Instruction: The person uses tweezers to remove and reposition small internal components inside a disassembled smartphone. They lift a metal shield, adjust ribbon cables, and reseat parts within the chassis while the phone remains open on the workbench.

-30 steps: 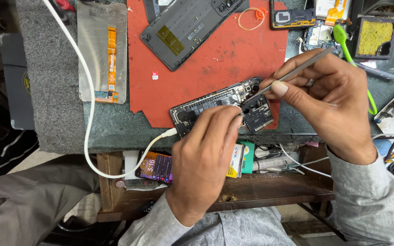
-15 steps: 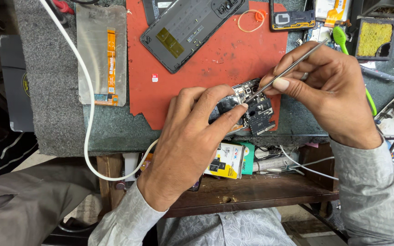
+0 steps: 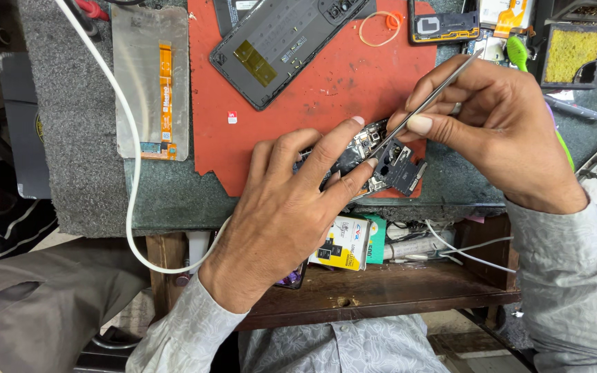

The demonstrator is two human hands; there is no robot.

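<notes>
Opened phone half hidden under left hand grip; right hand pinches tweezers.

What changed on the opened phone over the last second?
The left hand slid up over the opened phone, covering most of it, fingers pinning its upper edge. The right hand kept its pinch on the metal tweezers, tip on the board. The back cover, screen panel and white cable lie as before on the bench.
</notes>
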